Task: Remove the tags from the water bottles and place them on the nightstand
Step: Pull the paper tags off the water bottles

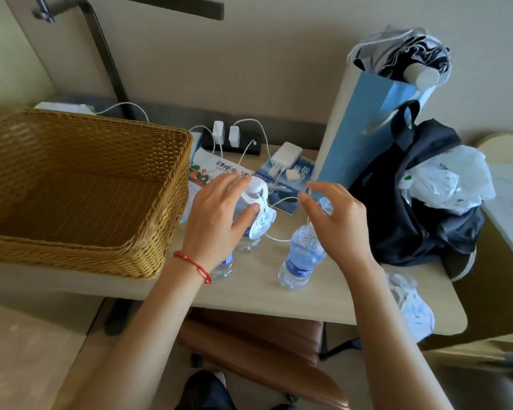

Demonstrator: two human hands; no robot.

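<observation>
Several clear water bottles stand on the light wooden tabletop (249, 297). My left hand (216, 220) wraps around one bottle (253, 190) with a white cap, thumb pressing on its white and blue paper tag (262, 221). Below that wrist stands another bottle (224, 267), mostly hidden. A third bottle (301, 258) with a blue label stands in front of my right hand (335, 220), which hovers with curled fingers and holds nothing that I can make out. Removed tags (412, 309) lie in a pile at the table's right front corner.
A large wicker basket (80, 187) fills the table's left side. At the back are a power strip with chargers (228, 137), cables and booklets (282, 182). A tall blue paper bag (365, 128) and a dark bag with plastic (421, 202) crowd the right. A brown chair (255, 341) sits below.
</observation>
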